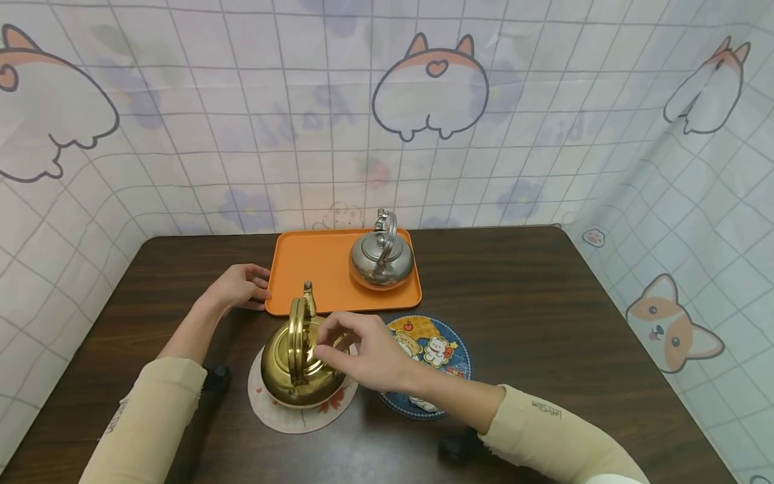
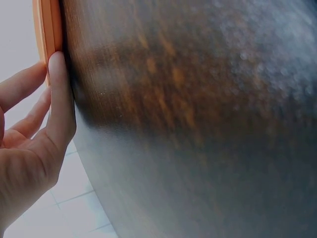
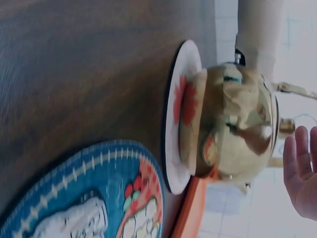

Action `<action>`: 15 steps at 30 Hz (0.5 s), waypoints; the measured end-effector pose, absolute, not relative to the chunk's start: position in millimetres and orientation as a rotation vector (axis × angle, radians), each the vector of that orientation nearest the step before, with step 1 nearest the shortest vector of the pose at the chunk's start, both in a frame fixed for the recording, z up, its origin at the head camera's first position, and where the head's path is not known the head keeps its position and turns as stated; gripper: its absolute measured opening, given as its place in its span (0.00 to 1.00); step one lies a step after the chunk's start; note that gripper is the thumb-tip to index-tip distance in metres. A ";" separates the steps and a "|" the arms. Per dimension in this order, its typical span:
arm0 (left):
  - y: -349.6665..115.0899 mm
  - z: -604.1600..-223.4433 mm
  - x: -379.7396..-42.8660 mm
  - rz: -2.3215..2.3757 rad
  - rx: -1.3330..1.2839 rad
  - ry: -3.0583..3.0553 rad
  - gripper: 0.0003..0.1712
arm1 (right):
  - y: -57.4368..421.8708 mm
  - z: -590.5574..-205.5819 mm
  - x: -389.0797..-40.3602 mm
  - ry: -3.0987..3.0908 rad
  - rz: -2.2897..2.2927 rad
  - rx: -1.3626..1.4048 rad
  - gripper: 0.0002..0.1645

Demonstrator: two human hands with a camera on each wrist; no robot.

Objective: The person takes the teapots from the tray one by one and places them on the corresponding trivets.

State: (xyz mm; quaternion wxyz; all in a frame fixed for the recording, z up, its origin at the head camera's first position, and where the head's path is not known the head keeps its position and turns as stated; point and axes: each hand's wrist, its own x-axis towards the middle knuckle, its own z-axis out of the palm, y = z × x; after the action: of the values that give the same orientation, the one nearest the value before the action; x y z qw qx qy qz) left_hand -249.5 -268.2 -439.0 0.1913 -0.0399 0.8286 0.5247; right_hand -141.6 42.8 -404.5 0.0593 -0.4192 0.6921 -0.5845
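At the left rim of the orange tray, my left hand rests its fingertips against the edge. In the left wrist view the thumb and fingers are extended, tips right at the rim. My right hand hovers by the upright handle of a gold kettle, fingers bent loosely; in the right wrist view the fingers stand apart from the lid. The gold kettle sits on a round pale coaster with red leaf prints. A silver kettle stands on the tray's right side.
A round blue mat with cartoon bears lies right of the gold kettle, partly under my right forearm. The dark wooden table meets a tiled-print cloth wall at the back and sides.
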 end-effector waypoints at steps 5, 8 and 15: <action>-268.6 -440.0 -248.9 1.467 -0.112 2.326 0.35 | 51.6 -400.3 -149.5 2.149 -1.760 -1.249 0.03; -269.0 -439.6 -248.9 1.467 -0.113 2.327 0.35 | 56.4 -398.2 -156.2 2.196 -1.766 -1.239 0.03; -269.1 -440.1 -251.0 1.474 -0.124 2.320 0.34 | 67.6 -393.6 -174.2 2.259 -1.838 -1.130 0.05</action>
State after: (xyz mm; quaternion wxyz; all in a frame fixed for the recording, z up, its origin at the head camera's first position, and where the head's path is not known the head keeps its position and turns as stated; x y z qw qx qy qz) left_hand -251.0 -269.1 -440.1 0.1938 -0.0441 0.8272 0.5256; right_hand -174.2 67.6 -393.6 0.0092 -0.3616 0.7232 -0.5883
